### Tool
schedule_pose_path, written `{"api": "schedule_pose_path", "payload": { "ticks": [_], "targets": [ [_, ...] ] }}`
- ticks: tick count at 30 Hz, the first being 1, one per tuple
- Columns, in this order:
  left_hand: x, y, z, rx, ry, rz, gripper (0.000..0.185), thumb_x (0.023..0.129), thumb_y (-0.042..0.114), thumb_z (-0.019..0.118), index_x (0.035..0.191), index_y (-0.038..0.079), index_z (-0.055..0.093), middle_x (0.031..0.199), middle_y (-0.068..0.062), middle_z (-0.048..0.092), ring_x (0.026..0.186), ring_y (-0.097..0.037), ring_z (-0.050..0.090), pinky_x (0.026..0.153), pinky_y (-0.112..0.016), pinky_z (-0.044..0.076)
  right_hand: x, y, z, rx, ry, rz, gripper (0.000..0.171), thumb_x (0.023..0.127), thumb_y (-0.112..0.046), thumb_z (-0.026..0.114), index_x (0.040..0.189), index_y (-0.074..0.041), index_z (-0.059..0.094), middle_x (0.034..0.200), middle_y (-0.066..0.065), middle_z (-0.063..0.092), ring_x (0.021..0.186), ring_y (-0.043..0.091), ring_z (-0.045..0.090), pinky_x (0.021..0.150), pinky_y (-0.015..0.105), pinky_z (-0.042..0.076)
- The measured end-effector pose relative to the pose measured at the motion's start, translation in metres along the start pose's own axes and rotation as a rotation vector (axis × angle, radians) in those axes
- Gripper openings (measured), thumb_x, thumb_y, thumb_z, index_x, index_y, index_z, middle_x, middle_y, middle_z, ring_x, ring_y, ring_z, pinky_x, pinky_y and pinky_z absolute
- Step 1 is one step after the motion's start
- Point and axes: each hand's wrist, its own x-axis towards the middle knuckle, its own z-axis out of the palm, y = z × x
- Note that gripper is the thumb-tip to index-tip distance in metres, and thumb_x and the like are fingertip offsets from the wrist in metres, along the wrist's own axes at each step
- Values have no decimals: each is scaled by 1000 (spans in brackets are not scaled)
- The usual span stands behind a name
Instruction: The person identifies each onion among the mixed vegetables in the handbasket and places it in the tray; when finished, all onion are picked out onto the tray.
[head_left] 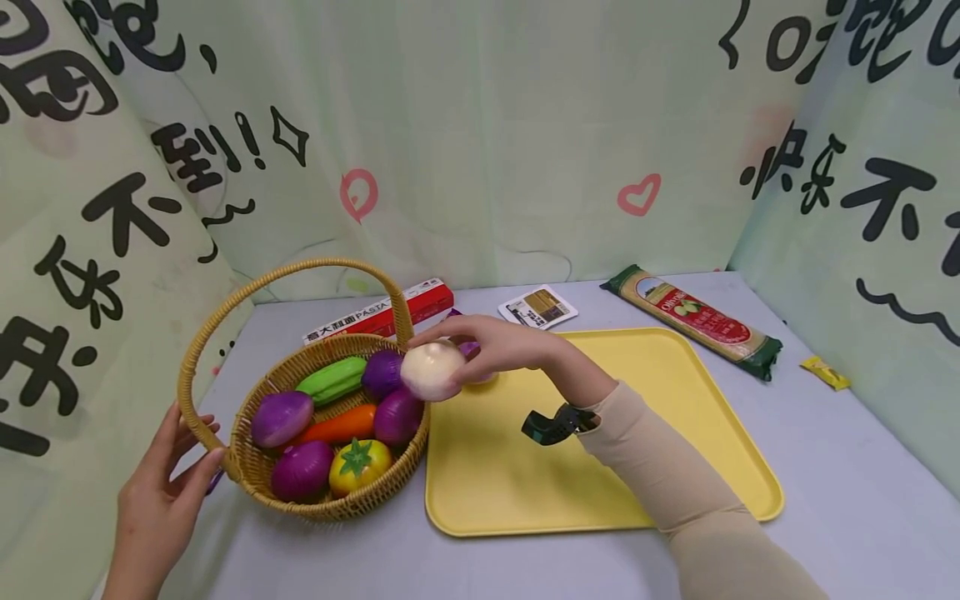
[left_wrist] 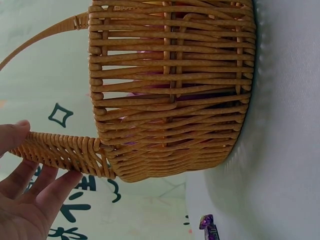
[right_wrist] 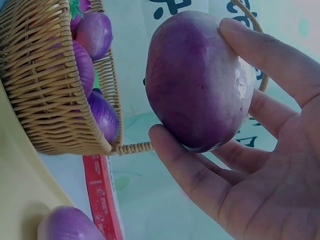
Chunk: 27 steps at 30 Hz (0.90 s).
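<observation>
My left hand (head_left: 161, 496) pinches the base of the handle (left_wrist: 60, 150) of a wicker basket (head_left: 330, 508), thumb on one side and fingers on the other. My right hand (head_left: 498, 346) holds a white-and-purple turnip (head_left: 432, 371) over the basket's right rim; its purple side faces the right wrist view. Inside the basket lie a green ridged vegetable (head_left: 333, 382), an orange carrot (head_left: 341, 427), a yellow tomato-like piece (head_left: 360, 467) with a green top, and several purple onion-like vegetables (head_left: 302, 471). Another purple vegetable (right_wrist: 70, 225) sits by the tray, partly hidden behind the right hand in the head view.
A yellow tray (head_left: 547, 492) lies right of the basket. Behind are a red pasta box (head_left: 427, 302) and a small white card-like packet (head_left: 538, 307). A green-and-red packet (head_left: 693, 321) and yellow candy (head_left: 825, 372) lie at right. Purple-wrapped candy (left_wrist: 210, 229) lies near the basket.
</observation>
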Motion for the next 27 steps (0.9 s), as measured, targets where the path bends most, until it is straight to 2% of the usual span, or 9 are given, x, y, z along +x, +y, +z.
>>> {"api": "schedule_pose_path", "payload": {
  "ticks": [4, 10, 19, 23, 27],
  "targets": [
    [0, 0, 0, -3, -1, 3, 77, 89, 8, 63, 147, 39, 23, 117, 30, 48, 101, 28, 38, 73, 6, 39, -5, 1, -3, -3, 12, 18, 55, 80, -17, 71, 132, -27, 54, 127, -2, 54, 113, 18, 51, 96, 35, 48],
    [0, -1, 0, -14, -1, 15, 78, 88, 7, 63, 147, 38, 23, 115, 34, 46, 101, 28, 39, 73, 6, 40, -13, 3, -8, -16, 37, 28, 56, 81, -21, 73, 133, -26, 53, 134, -3, 52, 118, 20, 50, 99, 39, 46],
    [0, -1, -1, -20, 7, 27, 78, 88, 5, 63, 147, 37, 24, 115, 35, 44, 101, 27, 40, 73, 6, 40, -28, 12, -20, -19, 77, 58, 55, 81, -26, 74, 131, -35, 53, 139, -11, 48, 122, 15, 48, 97, 37, 49],
    [-1, -2, -1, -27, 10, 37, 78, 88, 3, 63, 148, 36, 25, 113, 37, 43, 101, 27, 41, 73, 5, 41, -38, 15, -27, -12, 88, 72, 57, 80, -27, 75, 132, -33, 52, 139, -9, 47, 124, 16, 48, 98, 38, 48],
    [-2, -2, 0, -48, 24, 63, 81, 85, -3, 64, 148, 33, 27, 111, 39, 44, 101, 26, 43, 73, 4, 42, -47, 20, -35, -17, 109, 70, 58, 80, -24, 75, 134, -28, 52, 138, -5, 48, 118, 17, 51, 96, 35, 50]
  ]
}}
